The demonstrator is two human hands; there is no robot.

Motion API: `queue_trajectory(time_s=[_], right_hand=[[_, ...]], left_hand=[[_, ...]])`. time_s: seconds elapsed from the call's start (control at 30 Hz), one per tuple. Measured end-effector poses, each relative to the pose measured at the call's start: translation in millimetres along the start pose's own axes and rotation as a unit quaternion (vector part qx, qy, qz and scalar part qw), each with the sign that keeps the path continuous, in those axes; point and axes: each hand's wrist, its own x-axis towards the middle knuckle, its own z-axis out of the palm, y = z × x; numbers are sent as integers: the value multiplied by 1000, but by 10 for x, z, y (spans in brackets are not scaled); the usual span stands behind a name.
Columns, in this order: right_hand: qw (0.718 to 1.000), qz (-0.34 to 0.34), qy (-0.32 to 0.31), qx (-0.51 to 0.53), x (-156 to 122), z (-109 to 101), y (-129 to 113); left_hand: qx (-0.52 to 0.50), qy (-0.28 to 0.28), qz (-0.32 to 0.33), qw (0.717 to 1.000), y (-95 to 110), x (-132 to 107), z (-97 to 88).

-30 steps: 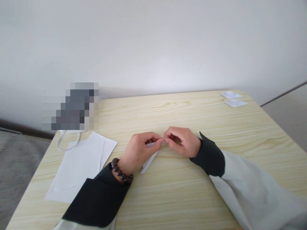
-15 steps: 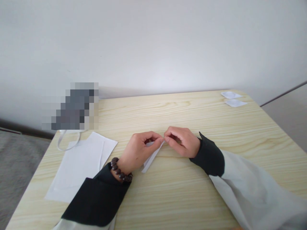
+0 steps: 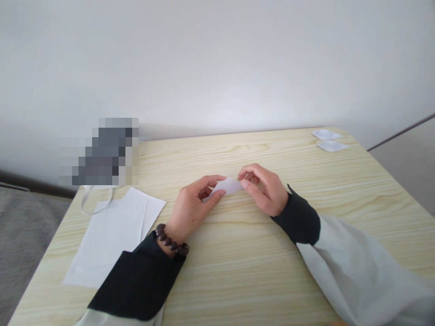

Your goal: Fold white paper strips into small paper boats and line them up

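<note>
A small folded piece of white paper [image 3: 228, 186] is held just above the wooden table [image 3: 244, 271], near its middle. My left hand [image 3: 193, 206], with a dark bead bracelet at the wrist, pinches the paper's left end between thumb and fingers. My right hand [image 3: 264, 189] pinches its right end with curled fingers. Both arms wear sleeves that are black at the cuff and pale grey higher up.
Loose white sheets [image 3: 112, 235] lie at the table's left, with a white loop-shaped strap [image 3: 92, 200] behind them. Two small folded white paper pieces [image 3: 329, 139] sit at the far right corner. A blurred-out object [image 3: 98, 151] stands at the back left against the wall.
Both hands have lifted and moved a little away from me. The folded paper, earlier a long strip slanting down to the table, now shows as a short piece held between the fingertips.
</note>
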Motion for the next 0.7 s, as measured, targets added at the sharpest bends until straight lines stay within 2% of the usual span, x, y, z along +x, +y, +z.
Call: queue_trajectory(time_s=[0.1, 0.27, 0.43, 0.53, 0.7], right_hand=[[999, -24, -21, -16, -8, 26, 9], [1000, -2, 15, 22, -19, 30, 34], [999, -30, -43, 5, -21, 6, -13], [997, -35, -55, 37, -22, -5, -33], [996, -33, -57, 64, -29, -9, -35]], left_hand=[[10, 15, 20, 1000, -23, -2, 4], [-12, 57, 37, 998, -61, -2, 3], [-74, 61, 52, 994, -39, -16, 29], [-118, 72, 66, 988, -43, -15, 32], [-63, 80, 52, 993, -31, -12, 15]])
